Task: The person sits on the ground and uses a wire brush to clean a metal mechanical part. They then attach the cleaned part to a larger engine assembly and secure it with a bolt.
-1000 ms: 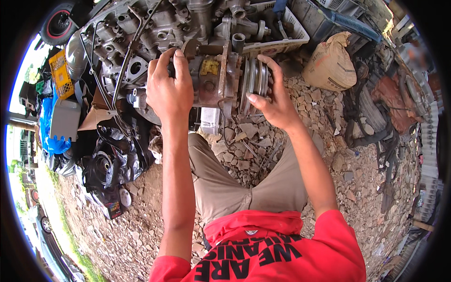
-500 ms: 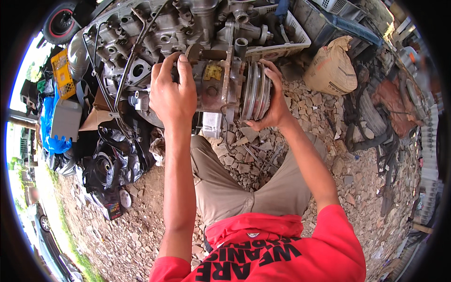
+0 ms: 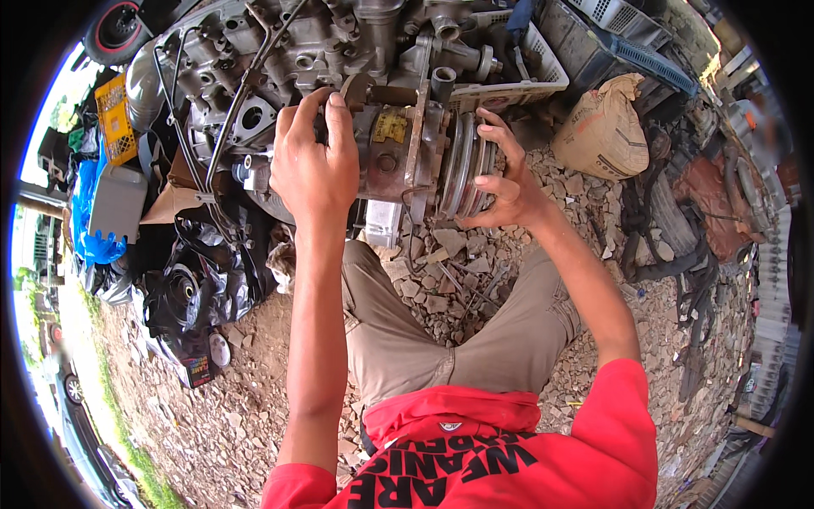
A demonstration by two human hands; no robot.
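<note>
A rusty compressor-like unit with a grooved metal pulley hangs on the side of a grey car engine. My left hand is closed over the left end of the unit, fingers curled on its top. My right hand wraps around the pulley's outer face, fingers spread along its rim. My knees in tan trousers sit just below the unit.
Broken stone and gravel cover the ground. A tan sack and a white plastic crate lie at upper right. Black bags with parts, a yellow crate and blue plastic are at left. Scrap metal lines the right side.
My head has come closer and the engine looks larger. Both hands stay on the unit; the right hand has shifted slightly round the pulley.
</note>
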